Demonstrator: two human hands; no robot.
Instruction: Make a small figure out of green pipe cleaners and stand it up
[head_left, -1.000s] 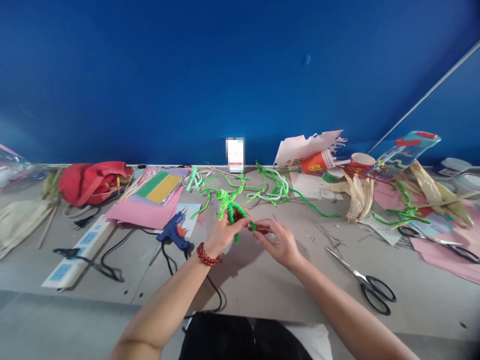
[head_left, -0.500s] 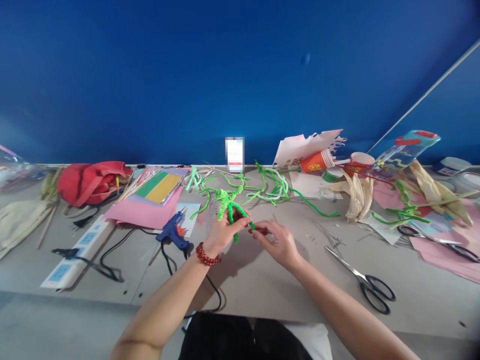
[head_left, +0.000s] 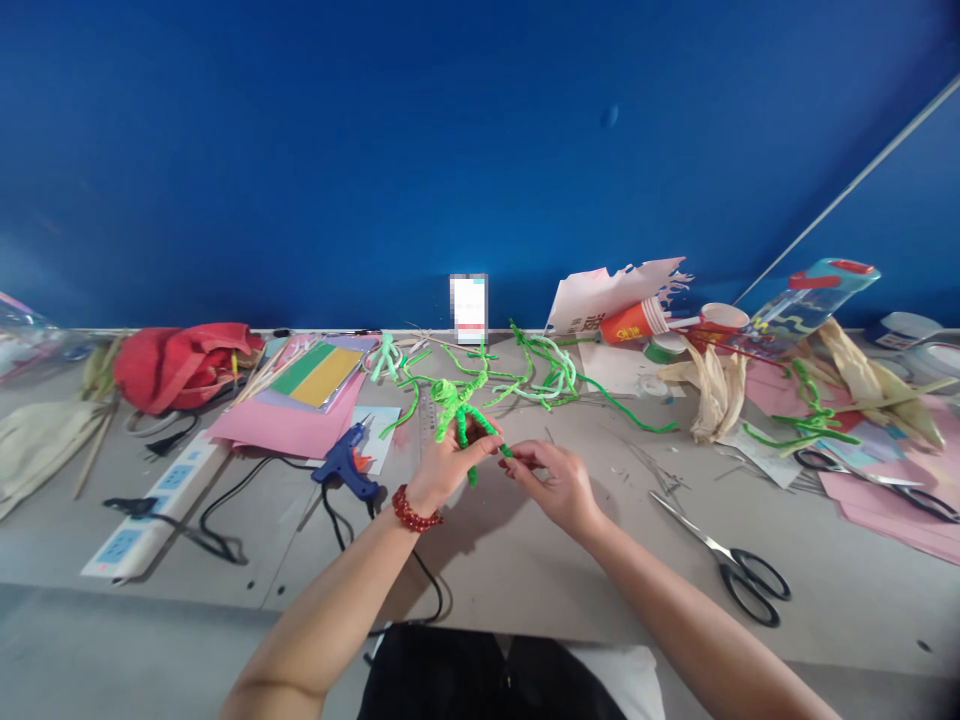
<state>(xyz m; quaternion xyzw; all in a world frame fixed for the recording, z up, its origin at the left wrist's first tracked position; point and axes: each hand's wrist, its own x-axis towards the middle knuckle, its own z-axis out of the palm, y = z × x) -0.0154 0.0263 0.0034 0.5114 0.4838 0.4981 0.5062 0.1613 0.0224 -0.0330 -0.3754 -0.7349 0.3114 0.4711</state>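
Above the middle of the bench (head_left: pixel 525 592), a green figure (head_left: pixel 450 398) of fuzzy, coiled stems is held up between two hands. The left hand (head_left: pixel 445 466) has its fingers closed around the lower part, while the right hand (head_left: pixel 559 487) pinches the tip of one limb (head_left: pixel 482 423) between thumb and fingers. A second ago that tip looked bunched at the right hand; now the limb runs straighter into the pinch, and the left hand's grip looks the same (its red beaded bracelet (head_left: pixel 415 511) has barely shifted). The figure's upper part is wound in bright lime coils; the lower limbs are darker and ropelike. Behind it lie loose stems (head_left: pixel 555 365), thin and curving, some pale mint. To the left rests a blue glue gun (head_left: pixel 345 466); to the right, metal scissors (head_left: pixel 720 552) with black looped handles.
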